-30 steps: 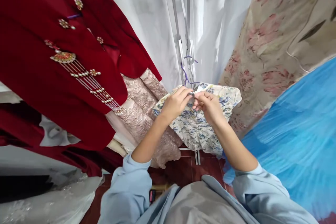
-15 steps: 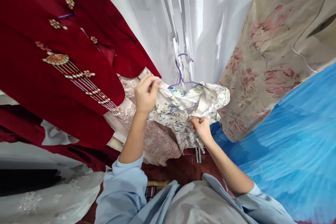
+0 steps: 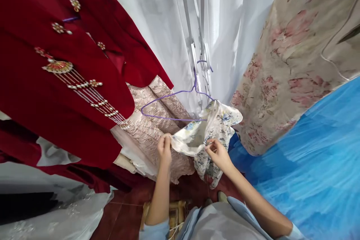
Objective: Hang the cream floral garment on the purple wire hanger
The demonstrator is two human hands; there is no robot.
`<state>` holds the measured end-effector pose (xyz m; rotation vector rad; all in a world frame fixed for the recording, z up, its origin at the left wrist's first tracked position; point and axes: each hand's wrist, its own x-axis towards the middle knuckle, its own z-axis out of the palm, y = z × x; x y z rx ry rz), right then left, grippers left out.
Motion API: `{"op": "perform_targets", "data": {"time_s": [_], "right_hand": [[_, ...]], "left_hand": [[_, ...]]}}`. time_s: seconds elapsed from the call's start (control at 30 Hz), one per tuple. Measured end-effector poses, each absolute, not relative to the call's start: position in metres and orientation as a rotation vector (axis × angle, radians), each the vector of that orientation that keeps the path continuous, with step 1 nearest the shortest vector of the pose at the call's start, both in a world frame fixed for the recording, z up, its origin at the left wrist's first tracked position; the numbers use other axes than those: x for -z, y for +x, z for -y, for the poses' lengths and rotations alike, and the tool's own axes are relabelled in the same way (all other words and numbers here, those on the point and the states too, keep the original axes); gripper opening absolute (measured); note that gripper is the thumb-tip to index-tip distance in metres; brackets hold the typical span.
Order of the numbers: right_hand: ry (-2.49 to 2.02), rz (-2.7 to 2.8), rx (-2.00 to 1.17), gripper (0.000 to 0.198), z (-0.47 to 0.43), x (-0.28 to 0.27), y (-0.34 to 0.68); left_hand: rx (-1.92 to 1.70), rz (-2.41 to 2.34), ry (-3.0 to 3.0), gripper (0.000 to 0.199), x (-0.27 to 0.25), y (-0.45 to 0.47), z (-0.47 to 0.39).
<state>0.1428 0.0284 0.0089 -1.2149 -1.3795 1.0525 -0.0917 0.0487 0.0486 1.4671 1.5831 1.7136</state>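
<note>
A white floral garment (image 3: 222, 120) hangs by one side from the right arm of a purple wire hanger (image 3: 165, 118). The hanger's left arm is bare. My left hand (image 3: 165, 148) pinches the garment's edge at its left end, below the hanger's bar. With closed fingers, my right hand (image 3: 218, 152) grips the edge of the same opening farther right. Between my hands the opening sags in a loose curve. The garment's lower part dangles above the floor.
A dark red beaded garment (image 3: 92, 63) and a pink textured cloth (image 3: 146, 116) hang to the left. At the right are a beige floral cloth (image 3: 292, 52) and blue tulle (image 3: 315, 150). A white curtain (image 3: 152, 18) hangs behind. Below stands a bamboo stool (image 3: 180, 210).
My left hand has moved down and pulled the garment's left side off the hanger, baring its left arm. My right hand has dropped slightly, still holding the garment.
</note>
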Motion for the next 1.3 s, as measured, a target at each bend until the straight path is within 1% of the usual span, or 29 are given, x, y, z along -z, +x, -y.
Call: {"op": "perform_targets", "data": {"time_s": [0.07,0.1,0.13,0.23,0.3,0.37,0.43,0.47,0.6,0.7,0.77,0.83,0.9,1.0,1.13,1.3], "right_hand": [[-1.198,1.556,-0.942,0.048,-0.018,-0.012,0.151],[-1.139,1.653,-0.923,0.054,-0.012,-0.016,0.154],[-1.062,1.746,-0.929,0.053,-0.005,-0.022,0.156],[-0.935,1.885,-1.008,0.02,0.01,-0.044,0.165],[-0.954,1.884,-1.035,0.022,0.016,-0.059,0.178],[-0.967,1.882,-1.013,0.022,0.019,-0.072,0.199],[-0.957,1.905,-0.935,0.019,0.018,-0.083,0.225],[-0.954,1.913,-0.876,0.019,0.015,-0.088,0.239],[-0.988,1.795,-0.586,0.02,-0.014,-0.108,0.293],[-1.073,1.54,-0.467,0.024,-0.056,-0.123,0.311],[-1.074,1.47,-0.513,0.032,-0.09,-0.132,0.305],[-1.018,1.509,-0.658,0.039,-0.12,-0.138,0.285],[-0.939,1.548,-0.89,0.046,-0.14,-0.143,0.259],[-0.885,1.491,-1.227,0.054,-0.147,-0.15,0.235],[-0.994,1.435,-1.432,0.054,-0.133,-0.165,0.247],[-1.196,1.531,-1.517,0.05,-0.124,-0.187,0.273]], "left_hand": [[-1.572,-1.446,1.61,0.044,-0.049,-0.061,-0.03],[-1.496,-1.381,1.709,0.041,-0.053,-0.047,-0.024],[-1.42,-1.316,1.806,0.039,-0.058,-0.034,-0.02],[-1.241,-1.135,1.873,0.035,-0.069,-0.006,-0.021],[-1.086,-0.97,1.722,0.038,-0.066,0.005,-0.023],[-0.896,-0.783,1.559,0.05,-0.054,0.012,-0.021],[-0.73,-0.657,1.518,0.062,-0.039,0.02,-0.012],[-0.655,-0.647,1.547,0.063,-0.031,0.024,-0.006],[-0.461,-0.855,1.663,0.035,-0.012,0.035,0.015],[-0.599,-1.043,1.681,0.034,-0.018,0.027,0.02],[-0.766,-1.191,1.71,0.038,-0.03,0.015,0.022],[-0.879,-1.296,1.744,0.043,-0.044,0.0,0.025],[-0.923,-1.324,1.803,0.043,-0.058,-0.017,0.028],[-0.956,-1.372,1.84,0.042,-0.074,-0.045,0.03],[-0.973,-1.452,1.805,0.036,-0.088,-0.097,0.013],[-0.804,-1.588,2.094,0.018,-0.117,-0.172,-0.043]]}}
